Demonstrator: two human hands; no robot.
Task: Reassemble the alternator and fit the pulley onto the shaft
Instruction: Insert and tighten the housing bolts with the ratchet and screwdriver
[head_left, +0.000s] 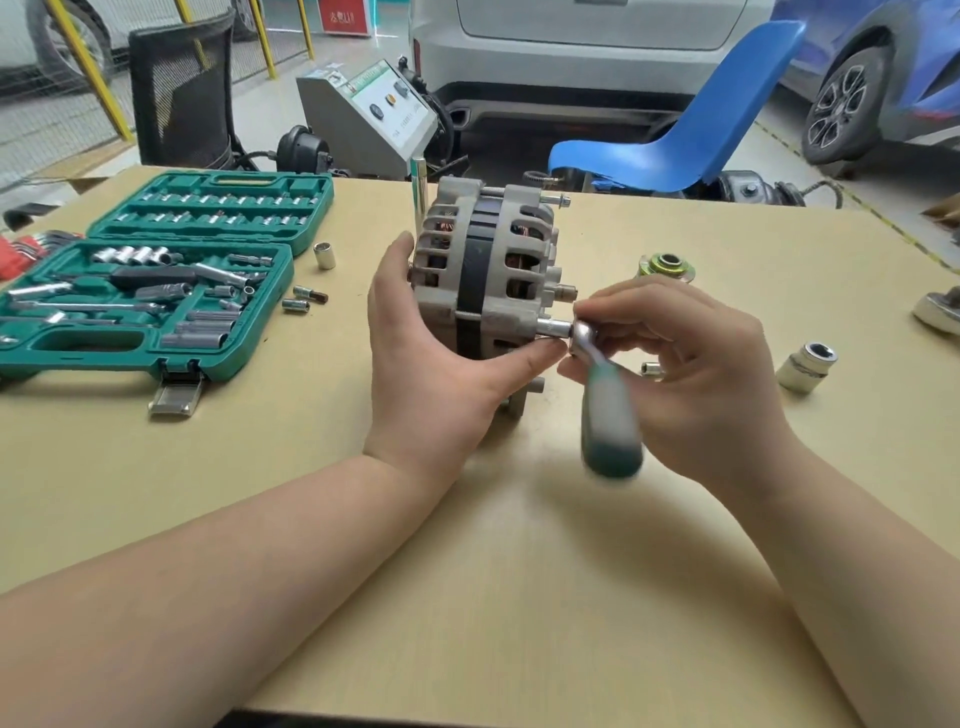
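Left hand (431, 358) grip steadying alternator (488, 270), right hand (691, 374) grip pinching ratchet (605, 400), pulley (667, 267) apart

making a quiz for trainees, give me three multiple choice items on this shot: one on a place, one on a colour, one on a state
1. Where is the pulley?
A. on the shaft
B. on the table, right of the alternator
C. in the tool case

2. What colour is the ratchet handle?
A. red
B. yellow
C. green

3. What is the left hand doing?
A. gripping the alternator
B. lying flat on the table
C. reaching into the tool case

Key:
1 B: it lies on the table, beyond the right hand, apart from the alternator.
2 C: the blurred handle below the right hand is green, like the tool case.
3 A: thumb and fingers wrap round the housing while the right hand holds the ratchet head at a through bolt.
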